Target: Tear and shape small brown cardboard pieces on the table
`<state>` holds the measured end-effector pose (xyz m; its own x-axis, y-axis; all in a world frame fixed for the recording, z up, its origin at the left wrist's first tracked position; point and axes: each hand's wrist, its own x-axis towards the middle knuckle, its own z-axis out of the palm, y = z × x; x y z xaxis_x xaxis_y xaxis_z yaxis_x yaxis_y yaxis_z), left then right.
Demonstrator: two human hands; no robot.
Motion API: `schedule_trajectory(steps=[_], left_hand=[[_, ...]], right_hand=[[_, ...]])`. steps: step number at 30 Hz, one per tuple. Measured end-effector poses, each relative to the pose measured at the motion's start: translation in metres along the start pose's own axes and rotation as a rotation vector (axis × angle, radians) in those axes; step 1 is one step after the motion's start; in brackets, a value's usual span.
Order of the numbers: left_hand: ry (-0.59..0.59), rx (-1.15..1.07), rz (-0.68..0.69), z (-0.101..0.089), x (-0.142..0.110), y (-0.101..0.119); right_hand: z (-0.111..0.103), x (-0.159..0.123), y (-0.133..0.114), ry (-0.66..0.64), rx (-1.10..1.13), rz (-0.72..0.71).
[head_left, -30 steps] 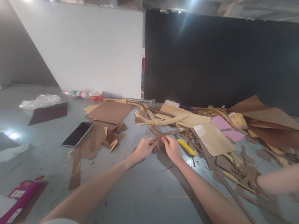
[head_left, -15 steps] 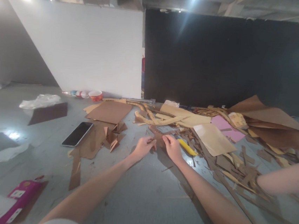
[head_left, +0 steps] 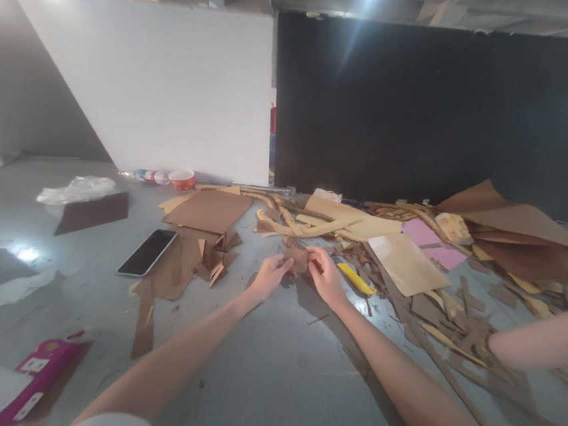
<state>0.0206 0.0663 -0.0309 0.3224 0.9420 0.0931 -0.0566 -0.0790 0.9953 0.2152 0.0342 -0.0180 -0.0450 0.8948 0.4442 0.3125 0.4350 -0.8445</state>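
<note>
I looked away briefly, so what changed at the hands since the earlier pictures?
Between the left hand and right hand, the brown piece appears turned, now showing a lighter flat face; both hands hold it. The phone, yellow object and co-worker's forearm stayed put.

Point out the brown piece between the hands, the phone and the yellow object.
Brown piece (head_left: 299, 260): head view, middle of its flat face.
Phone (head_left: 147, 253): head view, middle of its dark screen.
Yellow object (head_left: 356, 279): head view, middle of its long body.
</note>
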Motion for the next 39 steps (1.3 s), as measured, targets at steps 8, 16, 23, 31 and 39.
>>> schedule_trajectory(steps=[8, 16, 23, 31, 39], left_hand=[[-0.037, -0.14, -0.01, 0.005, -0.001, 0.008], [-0.033, -0.045, 0.012, 0.004, 0.001, 0.004], [-0.094, -0.074, 0.099, 0.006, -0.002, 0.007], [-0.082, 0.065, 0.153, 0.006, -0.002, -0.001], [-0.08, 0.097, 0.127, 0.004, -0.003, 0.0]], right_hand=[[-0.001, 0.0, -0.014, -0.16, 0.012, -0.094], [-0.003, 0.002, -0.009, -0.099, 0.02, -0.026], [-0.006, 0.001, -0.01, -0.052, 0.065, 0.143], [-0.004, 0.002, -0.007, -0.035, 0.068, 0.107], [-0.002, 0.0, -0.005, -0.059, 0.161, 0.107]])
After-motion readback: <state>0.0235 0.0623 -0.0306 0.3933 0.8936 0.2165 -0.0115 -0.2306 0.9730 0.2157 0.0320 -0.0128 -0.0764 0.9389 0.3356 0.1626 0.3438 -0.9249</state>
